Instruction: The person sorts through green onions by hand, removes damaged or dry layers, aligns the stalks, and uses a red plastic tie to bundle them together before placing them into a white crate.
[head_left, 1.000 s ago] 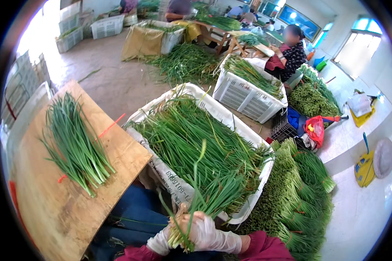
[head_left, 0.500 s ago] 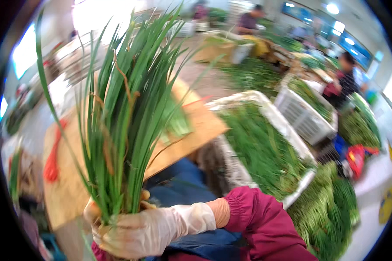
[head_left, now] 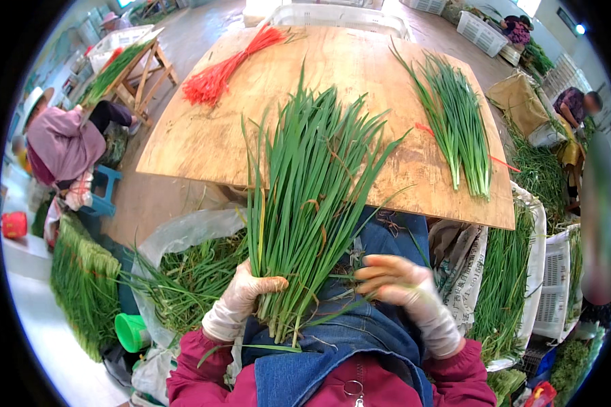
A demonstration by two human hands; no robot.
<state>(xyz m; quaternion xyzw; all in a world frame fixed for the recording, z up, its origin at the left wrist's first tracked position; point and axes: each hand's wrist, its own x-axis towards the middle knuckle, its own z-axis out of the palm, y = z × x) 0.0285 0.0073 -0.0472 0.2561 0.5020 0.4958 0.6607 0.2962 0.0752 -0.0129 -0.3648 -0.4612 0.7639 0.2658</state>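
A thick bunch of garlic chives leans over my lap, its leaf tips reaching across the near edge of the wooden board. Around its lower stalks my gloved left hand is closed, thumb across the front. Some brown, withered leaves show among the green ones. Just right of the stalks is my gloved right hand, slightly blurred, its fingers stretched toward the bunch and apparently holding nothing. A smaller bundle of chives lies at the board's right, over a red tie. Red ties lie in a heap at its far left.
A plastic-lined container of loose leaves stands at my left, near a green bucket. On my right are a lined crate of chives and a white crate. A person sits at left; others work farther right.
The view has swung left from the crates to face the board. The bunch, earlier held up close with my right hand at its base, is now lower, in my left hand; my right hand is off it.
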